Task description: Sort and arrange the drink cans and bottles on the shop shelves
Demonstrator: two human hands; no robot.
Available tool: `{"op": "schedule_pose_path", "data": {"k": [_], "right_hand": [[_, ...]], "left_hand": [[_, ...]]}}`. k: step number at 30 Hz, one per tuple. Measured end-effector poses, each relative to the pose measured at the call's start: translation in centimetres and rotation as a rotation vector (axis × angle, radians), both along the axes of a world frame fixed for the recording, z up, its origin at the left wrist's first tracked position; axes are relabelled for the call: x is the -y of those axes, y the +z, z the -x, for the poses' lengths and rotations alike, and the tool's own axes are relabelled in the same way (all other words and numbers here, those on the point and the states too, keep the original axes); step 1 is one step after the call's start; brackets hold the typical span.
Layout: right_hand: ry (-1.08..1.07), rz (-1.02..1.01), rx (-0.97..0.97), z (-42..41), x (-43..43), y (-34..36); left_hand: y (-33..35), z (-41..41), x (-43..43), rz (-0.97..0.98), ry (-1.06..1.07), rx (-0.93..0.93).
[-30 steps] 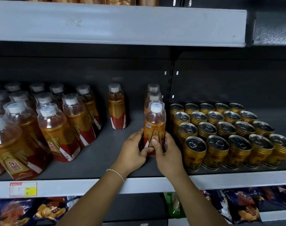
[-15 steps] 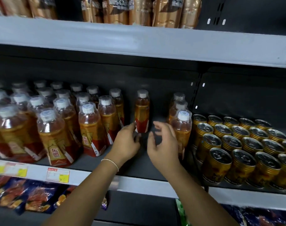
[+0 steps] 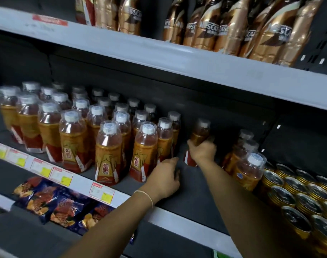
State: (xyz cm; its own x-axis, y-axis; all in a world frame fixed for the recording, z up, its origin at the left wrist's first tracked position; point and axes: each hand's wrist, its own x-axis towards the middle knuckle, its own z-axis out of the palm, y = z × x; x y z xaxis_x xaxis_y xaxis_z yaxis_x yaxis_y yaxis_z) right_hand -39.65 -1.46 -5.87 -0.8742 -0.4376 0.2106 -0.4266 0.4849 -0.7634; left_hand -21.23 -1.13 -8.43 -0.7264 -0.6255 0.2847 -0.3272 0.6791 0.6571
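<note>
On the dark middle shelf (image 3: 192, 194) a lone amber drink bottle (image 3: 200, 134) with a white cap stands in the gap between two groups. My right hand (image 3: 202, 152) grips it around its lower body. My left hand (image 3: 165, 180) rests low on the shelf beside the nearest bottle (image 3: 145, 151) of the large left group, fingers loosely curled and holding nothing. A short row of three bottles (image 3: 249, 168) stands to the right of my right hand. Gold cans (image 3: 298, 198) fill the shelf's right end.
Tall gold coffee bottles (image 3: 231, 28) line the shelf above. Snack packets (image 3: 58, 203) lie on the shelf below. Price tags (image 3: 102, 192) run along the middle shelf's front edge. A strip of bare shelf lies between the two bottle groups.
The view swung left and up. My right hand left the front bottle of the right row, reached back and took hold of the lone bottle. My left hand dropped toward the left group.
</note>
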Motion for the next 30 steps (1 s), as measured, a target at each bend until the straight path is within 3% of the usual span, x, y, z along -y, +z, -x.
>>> {"op": "schedule_pose_path", "data": {"k": [8,15,20,25,30], "right_hand": [[0.127,0.067,0.013,-2.3,-3.2,-0.1],[0.564,0.114,0.06,-4.6,-10.9,-1.8],[0.807,0.203,0.142,-4.5,-14.9,-2.8],[0.761,0.315,0.093,-5.0,-17.7,-4.1],[0.618,0.3,-0.012,-5.2,-20.5,-5.3]], "left_hand": [[-0.4,0.9,0.4,-0.093,-0.01,-0.056],[-1.2,-0.1,1.2,-0.125,-0.07,0.041],[-0.3,-0.8,0.4,-0.253,-0.315,0.063],[0.0,-0.4,-1.6,-0.264,-0.371,0.087],[-0.4,0.4,-4.3,-0.26,-0.354,0.015]]}}
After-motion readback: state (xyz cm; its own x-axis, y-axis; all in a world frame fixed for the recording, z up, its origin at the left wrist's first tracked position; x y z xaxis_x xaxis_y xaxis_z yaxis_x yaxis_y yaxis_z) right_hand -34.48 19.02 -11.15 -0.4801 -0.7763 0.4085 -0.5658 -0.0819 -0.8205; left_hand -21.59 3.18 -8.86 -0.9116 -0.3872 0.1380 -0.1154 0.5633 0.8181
